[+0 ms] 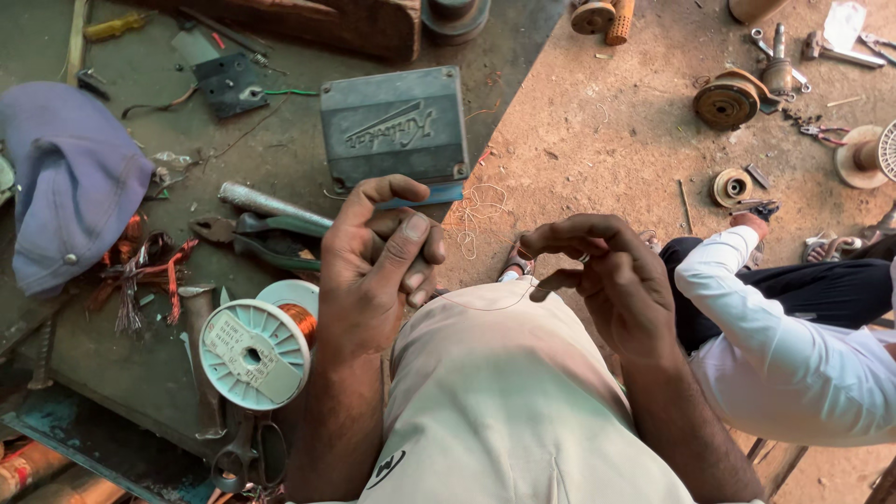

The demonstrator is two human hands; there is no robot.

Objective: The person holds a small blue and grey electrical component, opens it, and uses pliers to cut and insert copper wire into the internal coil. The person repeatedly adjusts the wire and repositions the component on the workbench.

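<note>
A dark, grimy workbench [140,364] filled the left half of the view, with a dirt floor [607,121] to the right. On the bench lay a blue cap [65,177], and a grey metal box [394,126] with its lid on; what it held could not be seen. Nearer the person stood a white plastic spool [254,353] wound with copper wire [301,317], beside green-handled pliers [271,238] and a tangle of stripped reddish wire scraps [140,266]. Scissors [247,457] lay at the bench's near edge. A second person in a white sleeve [765,327] sat at the right, close to rusty pulleys [730,98] on the floor.

The left hand [378,271] was closed into a loose fist over the knee, thumb pressed against the curled fingers, pinching one end of a fine thread-like wire [485,306]. The right hand [607,271] was curled too, fingertips pinched on the other end. The wire sagged between both hands, just above the beige trouser knee [504,392].
</note>
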